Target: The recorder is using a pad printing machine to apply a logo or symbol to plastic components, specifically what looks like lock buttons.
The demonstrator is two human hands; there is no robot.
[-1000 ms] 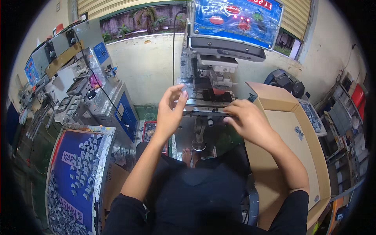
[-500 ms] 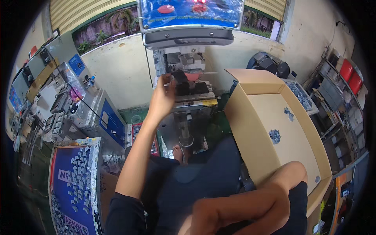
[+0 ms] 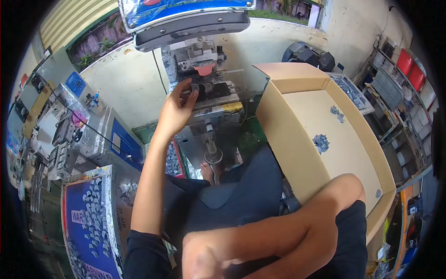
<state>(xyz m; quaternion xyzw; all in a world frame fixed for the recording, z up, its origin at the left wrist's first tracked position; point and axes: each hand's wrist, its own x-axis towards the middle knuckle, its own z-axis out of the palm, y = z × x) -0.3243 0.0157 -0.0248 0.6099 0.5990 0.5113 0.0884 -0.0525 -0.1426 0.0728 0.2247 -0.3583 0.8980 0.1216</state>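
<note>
My left hand (image 3: 179, 107) is raised at the front of a printing machine (image 3: 200, 56). Its thumb and fingers pinch a small grey curved piece (image 3: 195, 87), close beside the machine's dark fixture (image 3: 214, 91). Above that fixture sits a reddish pad (image 3: 204, 69). My right arm lies bent across my lap, and the right hand (image 3: 202, 260) is down at the lower edge, near my body. Its fingers are hidden, partly cut off by the picture's edge.
A cardboard box (image 3: 297, 144) at the right holds a few clusters of grey pieces (image 3: 320, 143). At lower left, a blue board (image 3: 79, 200) bears several grey curved pieces (image 3: 97, 214). A red-rimmed tray (image 3: 179, 160) of pieces stands beside the machine. Cabinets and shelves (image 3: 404, 121) line both sides.
The view has shifted, so the machine appears further left. My left hand has drawn back from the fixture and the grey piece now shows in its fingers. The reddish pad appears higher above the fixture.
</note>
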